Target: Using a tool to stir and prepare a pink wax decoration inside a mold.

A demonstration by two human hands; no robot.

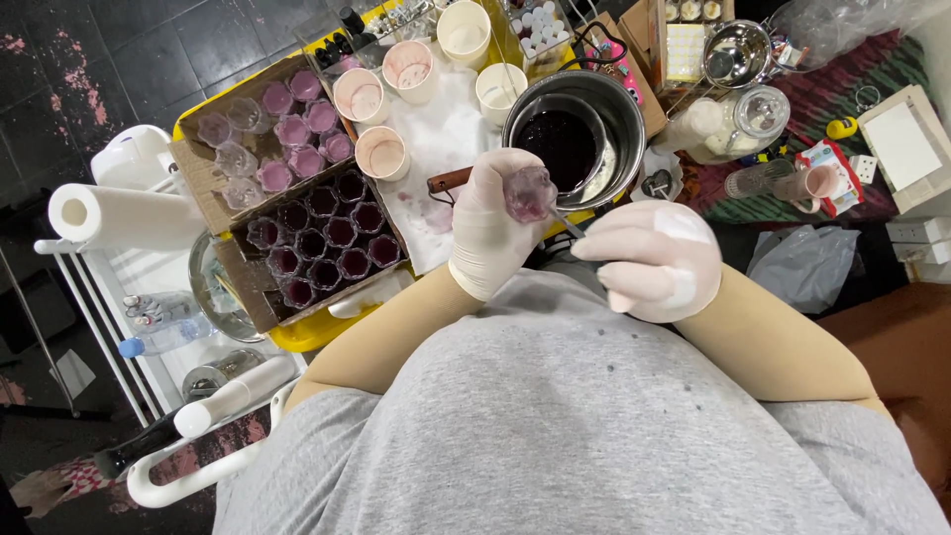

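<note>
Holding a small clear cup [530,193] of purple liquid, my gloved left hand [490,233] is wrapping its fingers around it, just in front of the steel pot [624,119] of dark liquid. My gloved right hand [659,260], near the pot's front edge, is pinching a thin metal utensil [567,222] toward the cup. Left of the pot, I am seeing a cardboard tray [260,307] of filled cups on the worktop.
</note>
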